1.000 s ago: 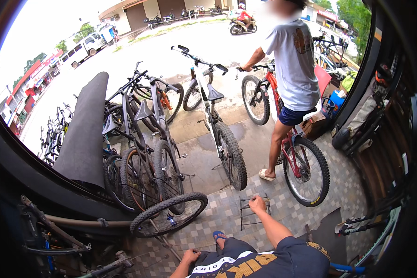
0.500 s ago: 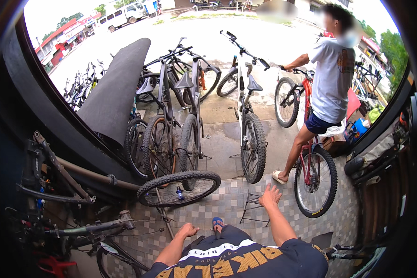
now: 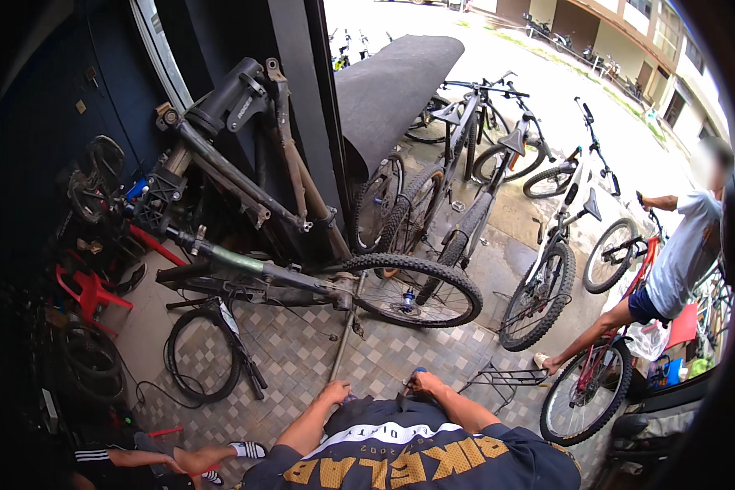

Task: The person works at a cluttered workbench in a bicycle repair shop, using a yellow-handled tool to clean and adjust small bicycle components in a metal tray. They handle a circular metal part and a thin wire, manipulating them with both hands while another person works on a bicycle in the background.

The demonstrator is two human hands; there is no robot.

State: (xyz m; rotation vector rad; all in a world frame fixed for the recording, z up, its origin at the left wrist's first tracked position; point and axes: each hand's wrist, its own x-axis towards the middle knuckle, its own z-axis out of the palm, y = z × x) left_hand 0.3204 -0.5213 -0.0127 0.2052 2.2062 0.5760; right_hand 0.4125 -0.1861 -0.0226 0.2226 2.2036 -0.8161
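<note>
My left hand [image 3: 336, 393] rests low by the edge of my dark shorts [image 3: 373, 410], its fingers curled. What lies inside those fingers is hidden. On the other side, my right hand [image 3: 430, 385] has its fingers drawn together at the raised cloth of the shorts and appears to pinch it. Ahead of both hands lies a knobbly-tyred bicycle wheel [image 3: 464, 286] with a blue hub, tilted almost flat. A dark metal tube [image 3: 340, 347] runs along the tiles toward my left hand. A black folding wire stand [image 3: 505, 376] stands to the right of my right hand.
Several bicycles are parked ahead, one with a white frame [image 3: 570, 201]. A person [image 3: 684, 257] straddles a red bicycle [image 3: 596, 359] at right. Left are bare bike frames [image 3: 245, 192], a wheel [image 3: 171, 363] and a red chair [image 3: 91, 287]. Another person's legs [image 3: 208, 457] show lower left.
My view has swung left, bringing in the workshop's left side. My right hand, stretched out with spread fingers before, has drawn back to my shorts. My left hand stays low and curled.
</note>
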